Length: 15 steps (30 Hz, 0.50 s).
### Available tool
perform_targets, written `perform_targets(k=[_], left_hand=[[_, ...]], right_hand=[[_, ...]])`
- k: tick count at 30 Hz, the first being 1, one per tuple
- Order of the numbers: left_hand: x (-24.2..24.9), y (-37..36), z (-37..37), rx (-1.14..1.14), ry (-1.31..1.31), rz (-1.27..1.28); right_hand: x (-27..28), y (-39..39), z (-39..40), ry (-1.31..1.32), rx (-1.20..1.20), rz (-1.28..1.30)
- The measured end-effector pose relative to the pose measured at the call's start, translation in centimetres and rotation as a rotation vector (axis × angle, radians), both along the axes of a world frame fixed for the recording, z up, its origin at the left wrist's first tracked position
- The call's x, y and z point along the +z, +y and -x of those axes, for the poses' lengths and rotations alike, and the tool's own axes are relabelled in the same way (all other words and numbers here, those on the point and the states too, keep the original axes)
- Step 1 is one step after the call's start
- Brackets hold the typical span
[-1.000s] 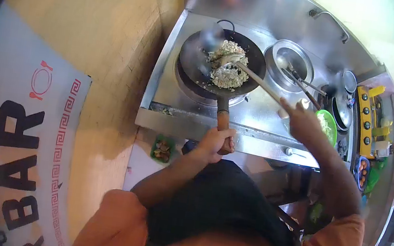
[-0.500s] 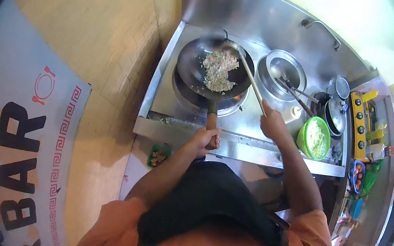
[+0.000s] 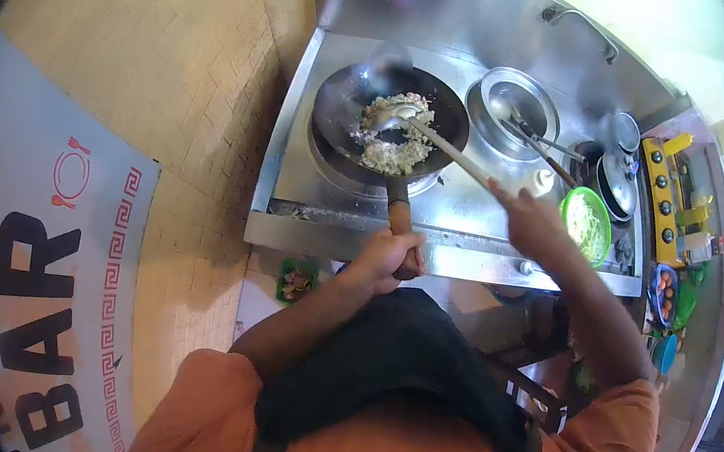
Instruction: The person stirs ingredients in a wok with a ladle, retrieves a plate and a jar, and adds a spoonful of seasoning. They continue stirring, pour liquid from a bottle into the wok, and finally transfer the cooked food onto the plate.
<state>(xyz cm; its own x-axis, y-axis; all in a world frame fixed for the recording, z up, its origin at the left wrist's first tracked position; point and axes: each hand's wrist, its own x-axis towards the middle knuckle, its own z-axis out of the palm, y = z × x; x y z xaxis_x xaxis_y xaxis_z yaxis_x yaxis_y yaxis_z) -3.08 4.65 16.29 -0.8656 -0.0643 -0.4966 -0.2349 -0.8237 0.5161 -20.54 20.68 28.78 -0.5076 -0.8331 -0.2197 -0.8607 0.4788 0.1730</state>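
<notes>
Stovetop (image 3: 478, 212) of steel spreads before me, bearing the dark wok (image 3: 341, 104) over its left burner. Closed around the wok's wooden handle (image 3: 399, 216) is my left hand (image 3: 387, 255). To the right sits a round metal pot (image 3: 497, 83), with long-handled utensils (image 3: 546, 159) leaning across its rim. A green bowl (image 3: 605, 247) of pale shreds stands near the stovetop's front edge. Chopped, rice-like food (image 3: 397, 157) lies in the wok (I can't tell exactly what), and my right hand (image 3: 534, 225) grips a ladle (image 3: 455, 154), its head in that food. Smallest is a white-topped bottle (image 3: 541, 182), between pot and bowl.
</notes>
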Motion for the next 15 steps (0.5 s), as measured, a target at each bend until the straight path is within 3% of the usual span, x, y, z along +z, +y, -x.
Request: perform_targets(k=[3,4,7,9,13,14,15], left_hand=[[-3.2,-2.4,1.4,0.025,0.018,-0.027],[-3.9,-2.9,1.6,-0.002,0.015,0.069],[-5.1,-3.0,1.3,0.010,0.012,0.020],[-6.4,-3.2,1.1,-0.013,0.020,0.021],[-8.2,-4.0,1.3,0.032,0.025,0.064],[-8.2,-4.1,1.2,0.062,-0.011,0.055],[-8.4,-4.0,0.6,0.079,-0.057,0.045]], right_hand=[[6.2,0.4,-0.5,0.055,0.058,0.007],[7.7,0.6,-0.6,0.010,0.054,-0.049],[7.9,0.9,-1.4,0.023,-0.032,-0.179],[2.0,0.6,-0.2,0.006,-0.027,-0.083],[-4.8,-2.2,2.2,-0.368,-0.305,0.190],[-8.4,-2.0,3.3,-0.386,-0.260,0.380],[-8.9,-3.2,2.6,-0.393,-0.263,0.372]])
